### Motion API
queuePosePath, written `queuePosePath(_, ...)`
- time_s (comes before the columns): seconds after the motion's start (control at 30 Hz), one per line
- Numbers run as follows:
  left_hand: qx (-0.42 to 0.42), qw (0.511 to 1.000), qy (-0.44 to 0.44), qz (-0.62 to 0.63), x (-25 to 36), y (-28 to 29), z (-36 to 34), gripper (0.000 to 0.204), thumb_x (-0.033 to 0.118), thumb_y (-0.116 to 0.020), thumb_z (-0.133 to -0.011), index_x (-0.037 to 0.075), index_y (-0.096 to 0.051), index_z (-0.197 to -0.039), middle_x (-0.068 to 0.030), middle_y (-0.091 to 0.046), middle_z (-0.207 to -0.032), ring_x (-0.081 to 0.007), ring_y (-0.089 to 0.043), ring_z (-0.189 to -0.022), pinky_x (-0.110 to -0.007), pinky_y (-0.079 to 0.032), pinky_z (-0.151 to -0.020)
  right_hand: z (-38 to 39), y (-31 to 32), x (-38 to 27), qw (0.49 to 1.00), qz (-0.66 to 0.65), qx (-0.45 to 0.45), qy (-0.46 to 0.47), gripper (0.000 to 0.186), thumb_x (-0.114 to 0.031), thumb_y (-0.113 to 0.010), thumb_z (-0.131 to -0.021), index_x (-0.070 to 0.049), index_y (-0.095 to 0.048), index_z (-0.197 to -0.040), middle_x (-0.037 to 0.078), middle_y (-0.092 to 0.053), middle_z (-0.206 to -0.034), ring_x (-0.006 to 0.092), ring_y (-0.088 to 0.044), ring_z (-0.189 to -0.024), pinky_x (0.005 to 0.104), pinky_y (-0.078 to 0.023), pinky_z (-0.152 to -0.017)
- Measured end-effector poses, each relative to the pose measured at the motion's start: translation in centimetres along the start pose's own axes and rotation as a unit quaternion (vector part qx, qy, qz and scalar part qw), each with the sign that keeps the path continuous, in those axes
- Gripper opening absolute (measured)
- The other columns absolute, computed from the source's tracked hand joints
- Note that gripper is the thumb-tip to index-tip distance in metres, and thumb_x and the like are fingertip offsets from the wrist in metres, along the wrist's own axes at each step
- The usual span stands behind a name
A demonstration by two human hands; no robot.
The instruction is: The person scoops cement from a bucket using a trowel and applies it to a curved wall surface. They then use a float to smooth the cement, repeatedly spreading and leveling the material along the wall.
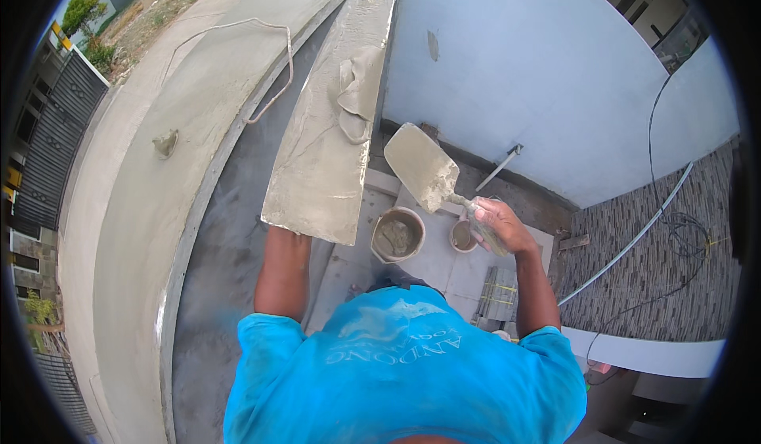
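A long, mortar-smeared board (313, 166) slants up and away on my left, with a lump of wet mortar (358, 95) on its far half. My left hand (287, 238) goes under the board's near end and holds it from below; its fingers are hidden. In my right hand (498, 223) is the handle of a trowel (418, 162), fingers wrapped round it. Its broad blade, coated in grey mortar, points up and left, apart from the board. Below the blade stands a bucket (399, 234) with mortar inside. A smaller pail (462, 236) sits beneath my right hand.
A low wall with a wide, freshly rendered top (151, 206) curves along the left, bearing a mortar blob (165, 143) and a bent rod (290, 55). Ahead rises a pale blue wall (515, 71). Cable (686, 238) and a light pipe (634, 242) are at the right; bundled tiles (498, 293) lie below.
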State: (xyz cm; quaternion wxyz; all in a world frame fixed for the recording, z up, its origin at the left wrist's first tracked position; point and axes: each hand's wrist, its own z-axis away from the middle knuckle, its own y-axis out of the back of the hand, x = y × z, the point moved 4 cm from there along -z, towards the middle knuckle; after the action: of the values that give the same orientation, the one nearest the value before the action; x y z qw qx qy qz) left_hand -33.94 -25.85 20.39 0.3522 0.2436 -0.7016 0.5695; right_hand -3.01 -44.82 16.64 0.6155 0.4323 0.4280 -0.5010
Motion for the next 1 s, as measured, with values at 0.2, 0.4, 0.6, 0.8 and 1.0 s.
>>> queuePosePath(0.2, 0.069, 0.990, -0.115, -0.039, 3.3, 0.0, 0.7, 0.050, 0.019, -0.060, -0.101, 0.002, -0.045, -0.146, -0.0080, -0.055, -0.135, -0.0158, -0.059, -0.115, -0.032, -0.051, -0.095, -0.5, -0.5, -1.2, 0.923, 0.228, 0.221, 0.218, 0.038, -0.021, -0.074, -0.090, 0.000, -0.063, -0.120, 0.006, -0.066, -0.092, 0.0152, -0.063, -0.080, 0.0303, -0.051, -0.074)
queuePosePath(0.4, 0.169, 0.941, -0.266, -0.122, 8.3, 2.2, 1.8, 0.051, 0.017, -0.058, -0.101, 0.002, -0.042, -0.147, -0.0085, -0.052, -0.135, -0.0161, -0.056, -0.119, -0.032, -0.050, -0.098, -2.5, -7.0, -6.7, 0.857, 0.318, 0.214, 0.344, 0.034, -0.016, -0.079, -0.081, -0.001, -0.066, -0.108, 0.008, -0.067, -0.092, 0.0220, -0.064, -0.071, 0.0345, -0.049, -0.064)
queuePosePath(0.6, 0.235, 0.898, -0.343, -0.143, 11.7, 4.8, 4.5, 0.056, 0.016, -0.058, -0.101, 0.000, -0.036, -0.150, -0.0106, -0.051, -0.134, -0.0176, -0.055, -0.120, -0.032, -0.049, -0.099, -3.9, -10.7, -9.1, 0.793, 0.422, 0.158, 0.410, 0.030, -0.017, -0.082, -0.077, -0.002, -0.071, -0.101, 0.008, -0.066, -0.090, 0.0240, -0.063, -0.066, 0.0354, -0.048, -0.059)
queuePosePath(0.8, 0.243, 0.854, -0.372, -0.270, 13.3, 4.3, 8.5, 0.062, 0.011, -0.055, -0.101, -0.004, -0.025, -0.153, -0.0138, -0.051, -0.135, -0.0185, -0.055, -0.121, -0.031, -0.047, -0.102, -8.0, -14.5, -11.1, 0.799, 0.366, 0.093, 0.468, 0.031, -0.017, -0.083, -0.079, -0.001, -0.073, -0.103, 0.009, -0.067, -0.090, 0.0240, -0.066, -0.068, 0.0335, -0.050, -0.057)
queuePosePath(1.0, 0.230, 0.842, -0.397, -0.283, 12.4, 4.5, 12.8, 0.053, 0.014, -0.055, -0.102, -0.003, -0.030, -0.146, -0.0142, -0.055, -0.133, -0.0169, -0.059, -0.116, -0.032, -0.050, -0.097, -9.6, -19.6, -16.6, 0.776, 0.343, 0.034, 0.528, 0.035, -0.018, -0.082, -0.080, 0.000, -0.073, -0.109, 0.012, -0.068, -0.092, 0.0257, -0.066, -0.066, 0.0338, -0.050, -0.057)
